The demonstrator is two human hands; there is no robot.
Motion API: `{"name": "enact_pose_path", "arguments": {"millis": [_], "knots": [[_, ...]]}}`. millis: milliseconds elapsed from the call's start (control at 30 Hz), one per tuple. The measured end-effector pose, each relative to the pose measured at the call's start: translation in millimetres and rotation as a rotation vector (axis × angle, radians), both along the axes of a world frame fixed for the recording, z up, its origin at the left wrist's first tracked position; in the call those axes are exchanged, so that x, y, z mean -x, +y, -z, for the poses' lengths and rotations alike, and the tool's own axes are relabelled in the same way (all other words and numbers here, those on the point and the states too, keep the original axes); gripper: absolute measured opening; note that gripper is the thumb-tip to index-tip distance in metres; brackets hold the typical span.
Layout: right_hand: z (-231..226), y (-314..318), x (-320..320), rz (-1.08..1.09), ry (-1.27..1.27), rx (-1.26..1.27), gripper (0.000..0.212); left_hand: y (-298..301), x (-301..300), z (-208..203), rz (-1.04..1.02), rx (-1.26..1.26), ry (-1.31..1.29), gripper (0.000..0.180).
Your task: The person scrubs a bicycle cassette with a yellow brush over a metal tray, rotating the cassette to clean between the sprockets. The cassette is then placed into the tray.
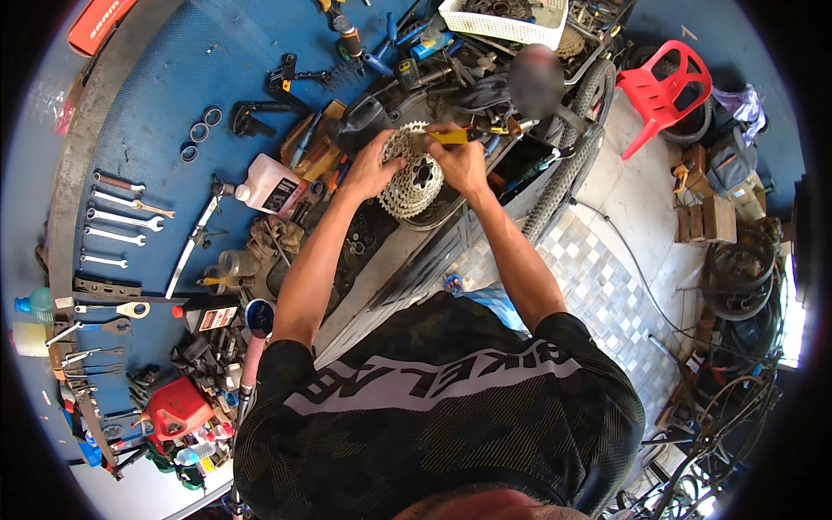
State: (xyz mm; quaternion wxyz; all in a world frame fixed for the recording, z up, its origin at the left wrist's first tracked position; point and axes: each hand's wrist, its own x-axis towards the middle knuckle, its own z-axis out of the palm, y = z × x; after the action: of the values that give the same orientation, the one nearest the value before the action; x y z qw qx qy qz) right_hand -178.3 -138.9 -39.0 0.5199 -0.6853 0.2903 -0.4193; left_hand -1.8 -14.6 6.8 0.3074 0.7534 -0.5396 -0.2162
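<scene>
A silver bicycle cassette (400,189) with a dark centre stands tilted over the cluttered bench, its toothed rings facing me. My left hand (373,169) is closed on the cassette's left edge, thumb across the front of the rings. In my closed right hand (462,165) is a yellow-handled brush (451,137), its brownish end against the upper right of the rings. Exactly how the fingers wrap the handle is partly hidden. Beneath the cassette shows the curved rim of a round metal basin (425,223).
Left of my arm stand a pink-filled jug (270,185) and a dark bottle (206,314). Wrenches (126,219) hang on the blue wall. A white basket (507,26) sits at the far end. To the right are a bicycle tyre (555,186) and a red chair (663,91).
</scene>
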Motion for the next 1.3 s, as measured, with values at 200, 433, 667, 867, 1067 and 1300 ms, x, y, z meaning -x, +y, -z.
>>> {"name": "enact_pose_path", "arguments": {"millis": [200, 433, 667, 867, 1067, 1300], "knots": [[30.3, -27.4, 9.5, 0.075, 0.014, -0.045, 0.029, -5.6, -3.6, 0.8, 0.011, 0.009, -0.036, 0.065], [14.0, -6.1, -3.0, 0.027, -0.131, -0.074, 0.029, -10.4, -6.6, -3.0, 0.060, -0.037, 0.042, 0.066], [70.2, -31.0, 36.0, -0.045, 0.635, 0.268, 0.034, 4.2, -34.0, 19.9, 0.031, -0.005, 0.003, 0.072], [29.8, -34.7, 34.4, -0.034, 0.531, 0.183, 0.029, 4.9, -35.6, 5.2, 0.107, 0.031, 0.280, 0.064], [-45.1, 16.4, -0.3, -0.238, -0.045, 0.087, 0.027, -7.3, -4.5, -21.6, 0.036, -0.059, 0.113, 0.061], [8.7, -31.2, 4.1, 0.011, -0.009, 0.055, 0.024, -3.1, -12.1, -9.5, -0.029, -0.071, -0.078, 0.070]]}}
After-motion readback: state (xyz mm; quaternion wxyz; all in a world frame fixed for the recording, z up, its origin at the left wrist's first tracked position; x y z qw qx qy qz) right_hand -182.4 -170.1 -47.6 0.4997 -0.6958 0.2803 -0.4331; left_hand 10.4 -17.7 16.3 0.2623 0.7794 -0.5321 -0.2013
